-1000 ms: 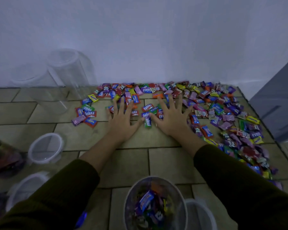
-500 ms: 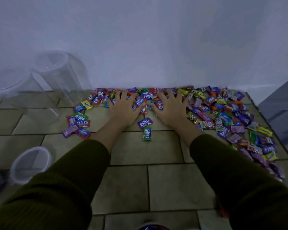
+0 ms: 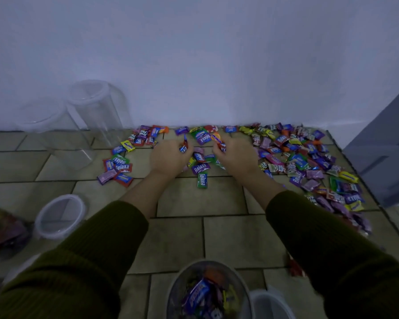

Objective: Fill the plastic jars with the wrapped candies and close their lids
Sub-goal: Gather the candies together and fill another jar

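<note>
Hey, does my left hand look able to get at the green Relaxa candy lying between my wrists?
Probably yes: the green Relaxa candy lies uncovered on bare tile close by the left hand, though that hand holds wrapped candies.

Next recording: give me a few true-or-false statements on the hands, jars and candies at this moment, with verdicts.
1. The left hand and the right hand both grip wrapped candies near the white wall. True.
2. The round clear plastic jar at the bottom edge is empty. False: it holds colourful wrapped candies.
3. The tall clear plastic jar nearest the wall holds no candies. True.
4. The green Relaxa candy lies inside a jar. False: it lies on the tiled floor between the forearms.
</note>
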